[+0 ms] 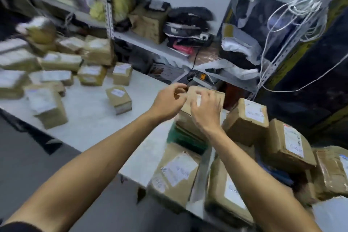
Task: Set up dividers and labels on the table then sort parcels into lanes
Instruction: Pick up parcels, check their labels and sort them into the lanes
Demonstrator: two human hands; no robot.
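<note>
A brown cardboard parcel (212, 94) lies on top of a heap of parcels at the right end of the white table (90, 118). My right hand (205, 108) is over it with the fingers spread, and a white label shows between them. My left hand (169, 100) is at the parcel's left corner with thumb and fingers curled together; blur hides whether it grips anything. More labelled parcels (246, 120) (288, 145) (175, 173) lie around it. No dividers or lane labels are visible.
A big pile of parcels (56, 62) covers the table's left end, and one small box (118, 98) stands apart. A green crate (186, 139) sits under the right heap. Metal shelves (150, 43) with bags stand behind. White cables (293, 15) hang at the right.
</note>
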